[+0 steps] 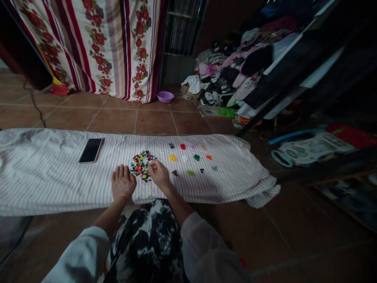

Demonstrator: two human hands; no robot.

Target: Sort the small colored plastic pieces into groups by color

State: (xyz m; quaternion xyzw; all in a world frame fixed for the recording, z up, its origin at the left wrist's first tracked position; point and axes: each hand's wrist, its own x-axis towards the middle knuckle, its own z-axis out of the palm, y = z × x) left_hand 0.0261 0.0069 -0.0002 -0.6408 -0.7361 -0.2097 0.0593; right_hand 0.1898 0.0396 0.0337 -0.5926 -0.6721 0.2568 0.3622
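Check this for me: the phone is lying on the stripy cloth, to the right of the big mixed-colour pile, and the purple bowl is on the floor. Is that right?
Not quite: the head view shows the phone to the left of the big mixed-colour pile. It does lie on the stripy cloth, and the purple bowl is on the floor.

Cloth (64, 184): before your knees (160, 214);
Heaped pieces (142, 162): on it, between your left hand (123, 184) and right hand (159, 173);
Phone (91, 150): on cloth, left of both hands;
Small clusters (196, 157): right of your right hand;
Curtain (114, 47): behind the cloth
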